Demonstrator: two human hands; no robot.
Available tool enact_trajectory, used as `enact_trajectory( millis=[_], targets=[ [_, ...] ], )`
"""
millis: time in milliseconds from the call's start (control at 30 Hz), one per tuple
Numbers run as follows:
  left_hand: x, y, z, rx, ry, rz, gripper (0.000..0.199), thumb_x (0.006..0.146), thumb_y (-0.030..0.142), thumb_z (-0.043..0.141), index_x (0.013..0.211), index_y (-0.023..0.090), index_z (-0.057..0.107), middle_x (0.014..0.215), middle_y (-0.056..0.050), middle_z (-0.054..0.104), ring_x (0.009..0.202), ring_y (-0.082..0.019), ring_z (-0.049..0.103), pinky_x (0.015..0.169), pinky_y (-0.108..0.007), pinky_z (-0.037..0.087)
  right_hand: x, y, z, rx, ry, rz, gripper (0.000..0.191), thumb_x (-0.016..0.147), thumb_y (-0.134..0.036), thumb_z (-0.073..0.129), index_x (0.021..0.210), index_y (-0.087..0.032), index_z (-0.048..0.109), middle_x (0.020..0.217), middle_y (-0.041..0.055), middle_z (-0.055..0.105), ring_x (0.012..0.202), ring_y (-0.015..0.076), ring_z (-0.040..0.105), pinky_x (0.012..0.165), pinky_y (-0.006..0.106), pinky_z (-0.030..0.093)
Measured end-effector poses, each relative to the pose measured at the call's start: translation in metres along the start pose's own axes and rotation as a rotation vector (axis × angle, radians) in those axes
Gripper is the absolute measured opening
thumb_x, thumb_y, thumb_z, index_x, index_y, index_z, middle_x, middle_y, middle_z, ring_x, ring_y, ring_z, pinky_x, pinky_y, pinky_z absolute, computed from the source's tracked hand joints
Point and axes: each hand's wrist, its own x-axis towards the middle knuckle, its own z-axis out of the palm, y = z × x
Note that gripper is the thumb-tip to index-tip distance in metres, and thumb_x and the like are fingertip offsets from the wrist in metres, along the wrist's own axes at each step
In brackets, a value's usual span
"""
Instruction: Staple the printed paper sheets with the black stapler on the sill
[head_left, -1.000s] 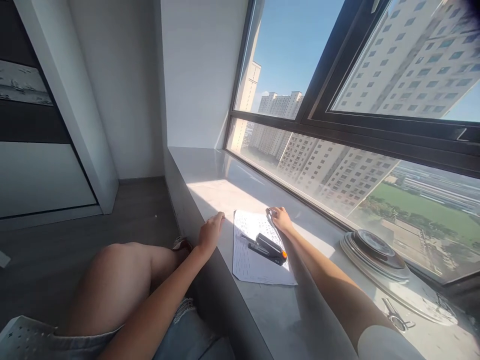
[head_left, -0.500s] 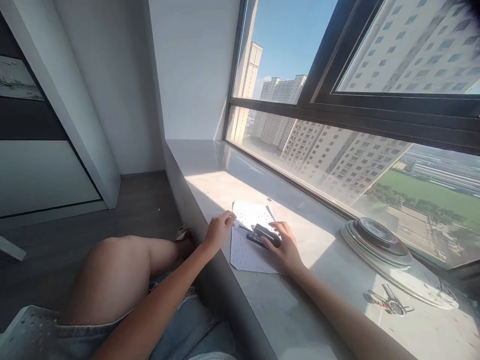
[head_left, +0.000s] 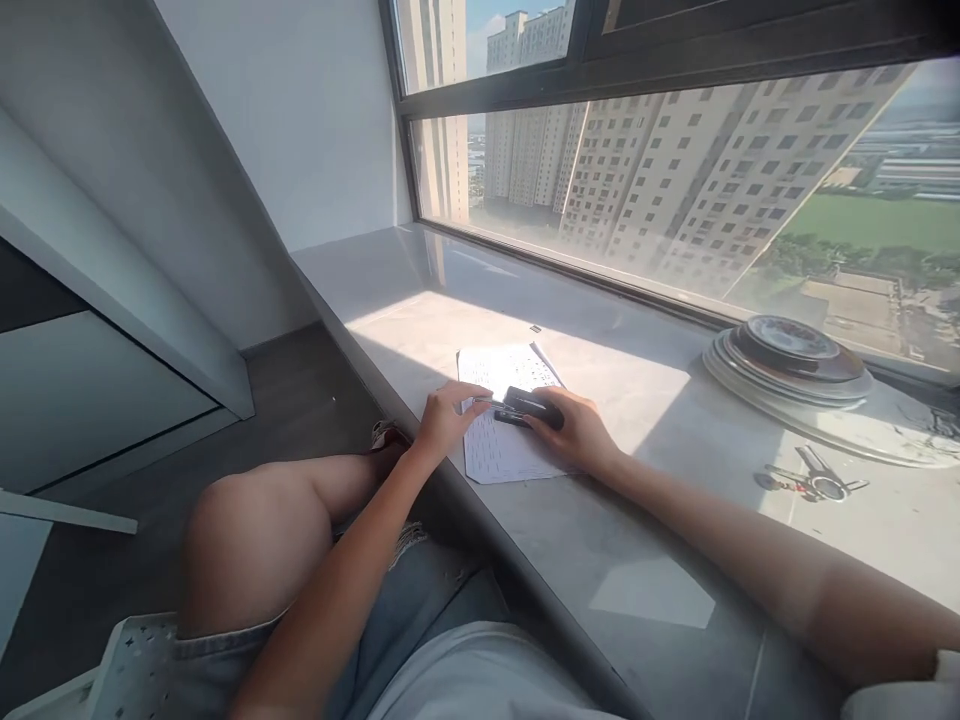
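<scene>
A black stapler [head_left: 529, 407] lies over the written paper sheets [head_left: 499, 455] on the windowsill, its two arms spread apart at the left end. My right hand [head_left: 574, 425] is wrapped round its right end. My left hand [head_left: 448, 415] is at the stapler's left end, with thumb and fingers pinched on a thin metallic part that sticks out between the arms. Sunlight falls on the upper part of the sheets, and one corner at the top right is lifted.
Stacked plates [head_left: 787, 365] stand on the sill at the right, by the window. Keys with a metal ring [head_left: 825, 485] lie in front of them. A small dark piece [head_left: 535, 328] rests beyond the paper. The sill's front edge runs beside my legs.
The view has tilted down and turned. My left fingers have closed more on the metallic part, and my right hand has closed further round the stapler.
</scene>
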Motion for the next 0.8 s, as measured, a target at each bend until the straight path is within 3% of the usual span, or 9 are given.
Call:
enact_trajectory(
  millis=[333,533,800],
  targets=[
    [0.0103,0.0029,0.001,0.102,-0.163,0.012,0.023,0.093,0.009,0.077,0.106,0.026,0.084,0.106,-0.003,0.084,0.108,-0.024,0.073,0.096,-0.041,0.061,0.0009,0.0013,-0.002,0.017,-0.019,-0.009,0.018,0.097,-0.034,0.072,0.112,-0.025,0.072,0.112,0.0084,0.079,0.101,0.0297,0.073,0.088,0.042,0.057],
    [0.0093,0.0046,0.0,0.114,-0.282,-0.067,0.019,0.102,0.019,0.069,0.116,0.025,0.079,0.116,-0.006,0.079,0.11,-0.024,0.072,0.094,-0.039,0.061,0.0018,-0.0011,-0.0044,0.048,-0.056,-0.018,0.02,0.096,-0.03,0.069,0.116,-0.026,0.071,0.112,0.0078,0.079,0.1,0.0294,0.073,0.087,0.043,0.057],
    [0.0099,0.0056,-0.0027,0.069,-0.284,-0.131,0.017,0.1,0.023,0.07,0.115,0.025,0.077,0.122,-0.006,0.079,0.111,-0.024,0.072,0.095,-0.038,0.058,0.0017,-0.0001,-0.0033,0.028,-0.047,-0.011,0.019,0.097,-0.032,0.07,0.114,-0.025,0.071,0.11,0.0081,0.079,0.099,0.029,0.073,0.086,0.041,0.056]
  ],
)
